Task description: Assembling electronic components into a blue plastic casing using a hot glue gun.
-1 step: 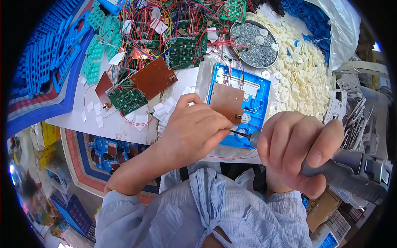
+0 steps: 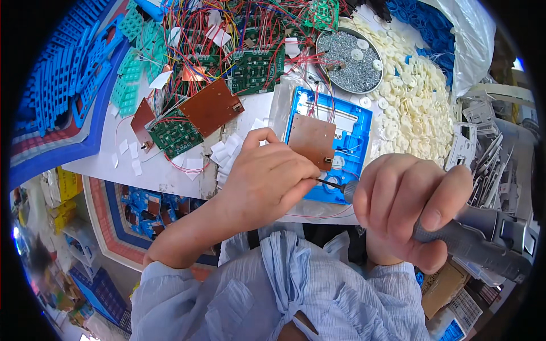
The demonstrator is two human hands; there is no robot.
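My right hand is wrapped round a grey electric screwdriver, its thin dark bit pointing left. At the bit's tip, the fingers of my left hand are pinched together; whatever they hold there is too small or hidden to make out. Just beyond both hands lies a blue plastic housing, open side up. A brown circuit board rests over its left part, with red wires running from its far end. My left hand covers the housing's near left corner.
A round dish of small metal screws stands behind the housing. Cream plastic discs are heaped at right. Green circuit boards with tangled wires fill the back. Blue plastic parts sit in a bin at far left. White paper slips lie scattered.
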